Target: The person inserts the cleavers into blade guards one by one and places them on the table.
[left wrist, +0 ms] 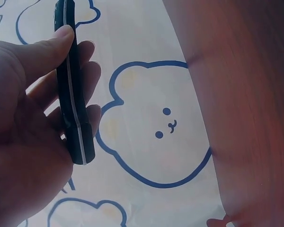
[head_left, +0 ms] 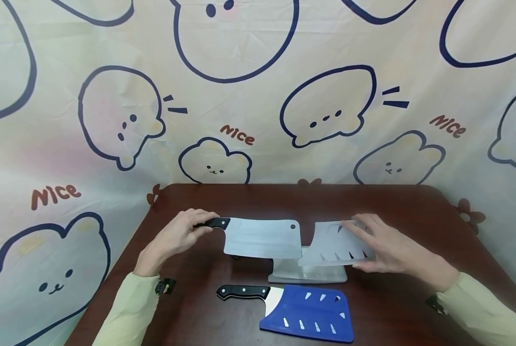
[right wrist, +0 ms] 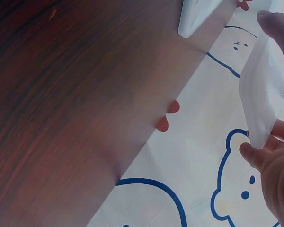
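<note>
Above the brown counter [head_left: 392, 307], the left hand [head_left: 175, 238] curls around a cleaver [head_left: 262, 238] by its black handle, while the right hand [head_left: 383, 247] pinches a clear blade sheath [head_left: 333, 245] just beside its tip.

two cleavers [head_left: 262, 237] [head_left: 258, 294], two blade covers, one clear [head_left: 333, 245], one blue [head_left: 309, 313], one white stand [head_left: 307, 274], one table [head_left: 396, 202]

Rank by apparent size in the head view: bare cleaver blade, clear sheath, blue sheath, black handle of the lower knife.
1. blue sheath, though it lies nearest the camera
2-3. bare cleaver blade and clear sheath: look alike, no ranking
4. black handle of the lower knife, clearly smallest
</note>
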### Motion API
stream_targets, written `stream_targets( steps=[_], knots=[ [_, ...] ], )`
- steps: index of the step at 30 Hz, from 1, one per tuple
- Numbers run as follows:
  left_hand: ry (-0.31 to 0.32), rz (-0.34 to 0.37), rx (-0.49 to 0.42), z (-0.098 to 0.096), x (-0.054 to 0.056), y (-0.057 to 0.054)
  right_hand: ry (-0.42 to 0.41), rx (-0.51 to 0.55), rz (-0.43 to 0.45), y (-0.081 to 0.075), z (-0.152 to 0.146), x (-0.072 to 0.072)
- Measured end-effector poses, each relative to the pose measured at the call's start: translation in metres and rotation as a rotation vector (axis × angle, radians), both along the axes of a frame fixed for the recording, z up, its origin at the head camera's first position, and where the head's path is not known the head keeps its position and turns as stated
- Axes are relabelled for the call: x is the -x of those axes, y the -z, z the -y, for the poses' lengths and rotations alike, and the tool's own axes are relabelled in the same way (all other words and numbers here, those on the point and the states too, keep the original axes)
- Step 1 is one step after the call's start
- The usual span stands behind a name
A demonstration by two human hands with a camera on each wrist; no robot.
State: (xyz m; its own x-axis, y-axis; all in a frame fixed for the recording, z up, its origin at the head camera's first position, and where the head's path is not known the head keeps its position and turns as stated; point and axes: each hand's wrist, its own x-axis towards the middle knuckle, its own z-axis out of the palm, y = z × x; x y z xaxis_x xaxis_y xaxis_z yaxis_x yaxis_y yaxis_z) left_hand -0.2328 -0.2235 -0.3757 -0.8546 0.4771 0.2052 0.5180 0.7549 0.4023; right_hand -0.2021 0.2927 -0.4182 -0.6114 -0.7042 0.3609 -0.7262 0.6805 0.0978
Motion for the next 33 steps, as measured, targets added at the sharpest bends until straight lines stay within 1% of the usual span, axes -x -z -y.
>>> stream_targets(
  steps=[5,8,12,14,17,20,23,26,33],
  knots=[
    [0.026,-0.023,-0.002,-0.003,0.002,0.003,-0.01,-0.011,0.007,0.001,0.002,-0.002],
    [0.026,-0.015,-0.004,-0.004,0.001,0.003,-0.023,-0.012,-0.016,0.003,0.002,-0.002],
    [0.016,-0.008,0.005,-0.004,-0.001,0.002,-0.034,-0.01,-0.044,0.003,0.004,-0.004],
    [0.002,-0.016,0.013,-0.003,-0.003,0.0,-0.037,-0.011,-0.034,0.003,0.005,-0.004],
    [-0.013,-0.028,0.02,0.0,-0.004,-0.003,-0.023,-0.016,-0.025,0.002,0.005,-0.004],
    [-0.025,-0.024,0.015,0.004,-0.006,-0.005,0.001,-0.006,-0.029,-0.001,0.003,-0.004],
    [-0.013,-0.022,0.007,0.006,-0.005,-0.005,0.01,0.005,-0.035,-0.003,0.002,-0.004],
    [-0.004,-0.024,0.006,0.008,-0.004,-0.005,0.002,0.008,-0.035,-0.004,0.002,-0.004],
    [0.005,-0.025,-0.001,0.01,-0.002,-0.006,-0.012,0.027,-0.076,-0.005,0.0,0.0]
  ],
)
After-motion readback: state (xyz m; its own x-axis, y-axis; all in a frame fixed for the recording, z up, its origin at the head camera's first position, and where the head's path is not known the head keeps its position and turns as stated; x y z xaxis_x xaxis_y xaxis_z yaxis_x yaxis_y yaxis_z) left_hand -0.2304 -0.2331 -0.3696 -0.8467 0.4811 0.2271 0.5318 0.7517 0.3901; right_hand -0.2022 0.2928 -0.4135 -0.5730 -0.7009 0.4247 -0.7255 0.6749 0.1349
